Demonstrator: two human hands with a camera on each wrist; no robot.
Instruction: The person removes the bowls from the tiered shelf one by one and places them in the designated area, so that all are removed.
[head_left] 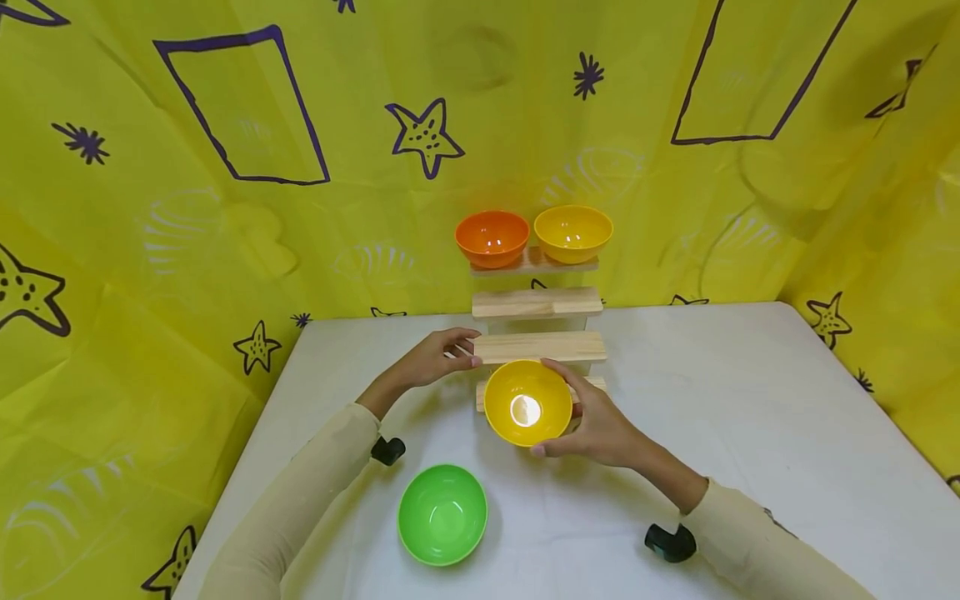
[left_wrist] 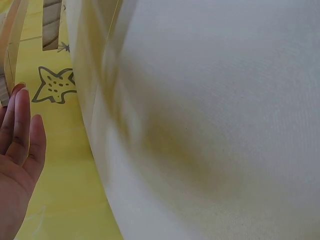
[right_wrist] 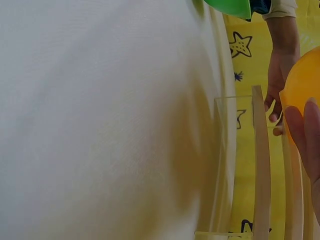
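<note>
My right hand (head_left: pixel 600 425) grips a yellow bowl (head_left: pixel 517 387) by its right side, thumb at the near rim and fingers at the far side. The bowl tilts toward the head camera, in front of the lower steps of a wooden stepped rack (head_left: pixel 540 346). My left hand (head_left: pixel 438 358) holds the left end of one step between thumb and fingertips; its other fingers stretch out in the left wrist view. On the top step sit an orange bowl (head_left: pixel 492 239) and a second yellow bowl (head_left: pixel 573 235), side by side. A green bowl (head_left: pixel 442 515) rests on the table, nearer me.
The rack has clear side panels (right_wrist: pixel 222 165) and stands near the back of the white-covered table (head_left: pixel 720 400). Behind and beside it hangs a yellow sheet (head_left: pixel 360 217) with drawn stars and shapes. Dark wrist devices (head_left: pixel 670 543) show at both sleeves.
</note>
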